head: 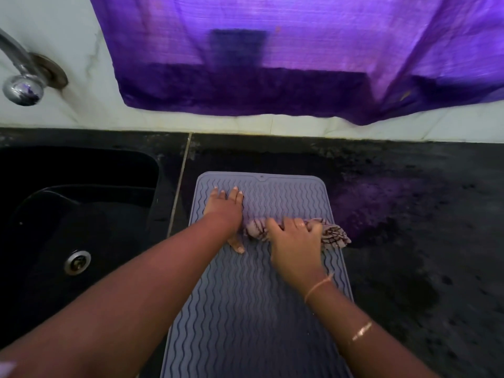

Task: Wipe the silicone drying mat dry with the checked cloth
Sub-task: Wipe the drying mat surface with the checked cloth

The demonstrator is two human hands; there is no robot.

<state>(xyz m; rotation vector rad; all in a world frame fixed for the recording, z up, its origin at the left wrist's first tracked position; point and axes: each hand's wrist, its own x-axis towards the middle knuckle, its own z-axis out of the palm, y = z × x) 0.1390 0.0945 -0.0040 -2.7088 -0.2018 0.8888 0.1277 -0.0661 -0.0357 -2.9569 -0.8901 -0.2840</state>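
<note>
The mat (245, 309) lies lengthwise on the counter (409, 241), just right of the sink (152, 170). The left hand (225, 205) rests flat on its far part, fingers spread, pinning it. The right hand (296, 241) grips the bunched cloth (334, 234) mid-mat, fingers curled over it. Wiping along the wavy ridges with firm downward pressure would likely lift water from the grooves best. The sink shows only its drain (77, 262); its basin is too dark to tell more.
</note>
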